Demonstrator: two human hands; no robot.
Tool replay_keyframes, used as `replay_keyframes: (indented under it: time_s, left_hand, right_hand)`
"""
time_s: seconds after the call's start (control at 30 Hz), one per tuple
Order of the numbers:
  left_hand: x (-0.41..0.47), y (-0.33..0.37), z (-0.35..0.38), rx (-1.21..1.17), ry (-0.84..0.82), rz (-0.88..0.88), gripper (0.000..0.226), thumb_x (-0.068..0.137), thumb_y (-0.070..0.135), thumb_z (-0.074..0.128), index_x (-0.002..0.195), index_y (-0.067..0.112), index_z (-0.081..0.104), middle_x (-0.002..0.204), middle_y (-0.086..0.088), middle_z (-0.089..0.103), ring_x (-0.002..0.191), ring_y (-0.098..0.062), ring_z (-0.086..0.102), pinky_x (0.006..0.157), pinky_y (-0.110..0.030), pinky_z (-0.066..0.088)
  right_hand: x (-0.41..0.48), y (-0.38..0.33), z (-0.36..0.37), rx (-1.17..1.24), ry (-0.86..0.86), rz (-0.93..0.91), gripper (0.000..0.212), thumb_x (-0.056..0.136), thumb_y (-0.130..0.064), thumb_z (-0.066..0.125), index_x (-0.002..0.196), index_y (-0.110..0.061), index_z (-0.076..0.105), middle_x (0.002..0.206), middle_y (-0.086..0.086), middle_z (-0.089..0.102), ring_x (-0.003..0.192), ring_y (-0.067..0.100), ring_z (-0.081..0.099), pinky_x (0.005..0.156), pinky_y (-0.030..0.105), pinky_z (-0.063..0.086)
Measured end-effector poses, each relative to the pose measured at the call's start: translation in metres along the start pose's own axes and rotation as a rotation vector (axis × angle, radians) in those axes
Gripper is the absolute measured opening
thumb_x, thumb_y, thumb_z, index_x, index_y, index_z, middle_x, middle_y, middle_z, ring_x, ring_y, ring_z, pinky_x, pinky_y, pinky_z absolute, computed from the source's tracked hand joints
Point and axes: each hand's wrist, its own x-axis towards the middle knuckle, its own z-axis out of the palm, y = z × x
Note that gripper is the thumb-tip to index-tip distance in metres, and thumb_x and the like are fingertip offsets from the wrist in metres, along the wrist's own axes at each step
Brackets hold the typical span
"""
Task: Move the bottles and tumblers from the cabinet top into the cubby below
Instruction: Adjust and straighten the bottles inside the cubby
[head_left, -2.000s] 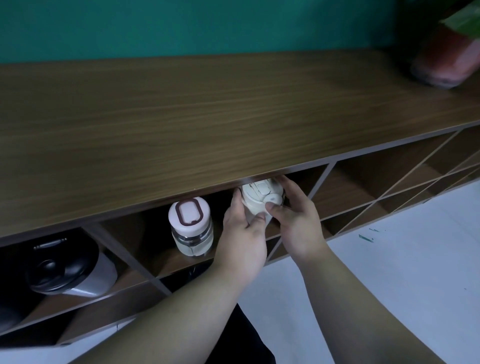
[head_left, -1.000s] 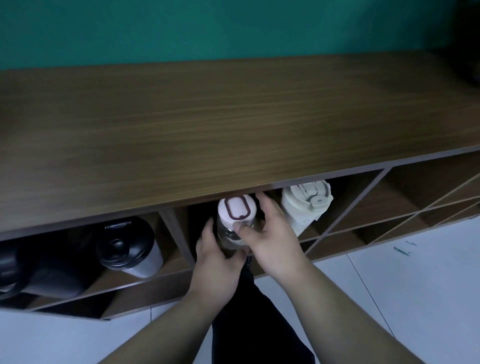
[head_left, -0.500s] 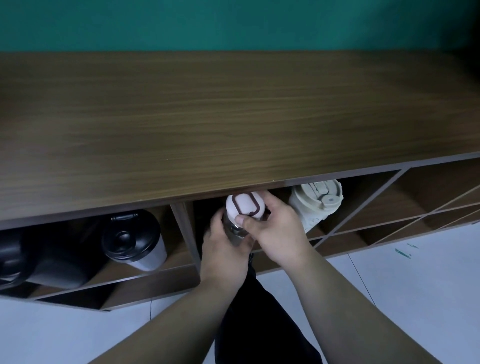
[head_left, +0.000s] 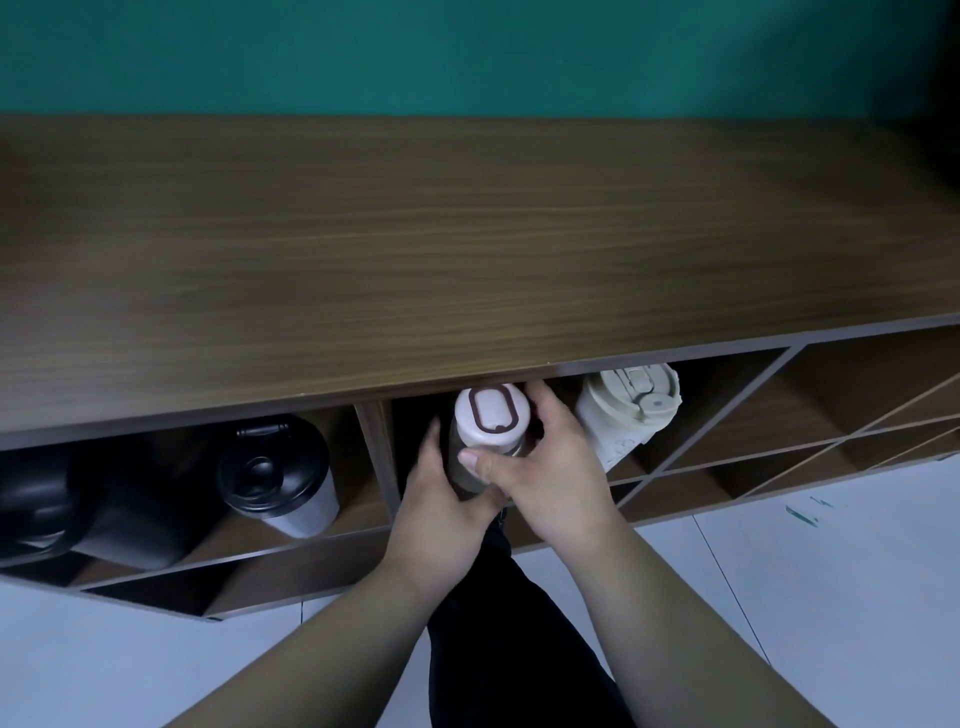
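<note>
A clear bottle with a pink lid and brown loop stands at the mouth of the middle cubby, just under the front edge of the wooden cabinet top. My left hand wraps its left side and my right hand grips its right side, thumb across the front. In the same cubby, to the right, a cream tumbler leans with its lid toward me. A white tumbler with a black lid sits in the left cubby.
Dark black containers fill the far left cubby. A vertical divider separates the left and middle cubbies. Diagonal-slatted compartments lie to the right. White floor is below and a teal wall behind.
Both hands left the cream tumbler in the cubby and took hold of the pink-lidded bottle beside it. The bottle has been drawn slightly up and forward toward the cubby's mouth.
</note>
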Motion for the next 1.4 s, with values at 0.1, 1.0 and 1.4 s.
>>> replay_keyframes:
  time_s: [0.1,1.0,1.4]
  left_hand:
    - [-0.025,-0.001,-0.017,-0.051,-0.077,-0.050,0.080,0.088,0.034,0.080,0.153,0.039,0.033,0.145,0.014,0.058,0.125,0.005,0.057,0.107,-0.022,0.047]
    - [-0.023,-0.061,-0.197,-0.070,-0.019,-0.158,0.101,0.085,0.012,0.083,0.163,0.022,0.019,0.140,0.002,0.065,0.124,-0.012,0.064,0.093,-0.015,0.051]
    - [-0.003,-0.086,-0.184,-0.026,0.011,-0.076,0.058,0.083,0.017,0.083,0.127,0.041,0.053,0.114,0.017,0.078,0.103,-0.002,0.075,0.088,-0.020,0.050]
  right_hand:
    - [-0.025,-0.013,-0.011,-0.134,0.014,-0.054,0.085,0.070,-0.038,0.088,0.144,-0.040,0.047,0.134,-0.028,0.046,0.126,-0.011,0.042,0.100,0.008,0.034]
    - [-0.034,-0.078,0.158,-0.076,-0.214,0.070,0.103,0.064,-0.037,0.083,0.154,-0.036,0.035,0.151,-0.007,0.050,0.138,0.014,0.052,0.114,0.034,0.043]
    - [-0.024,-0.069,0.164,-0.101,-0.251,0.043,0.086,0.078,-0.019,0.081,0.154,-0.030,0.041,0.151,-0.009,0.047,0.137,0.011,0.050,0.101,0.018,0.035]
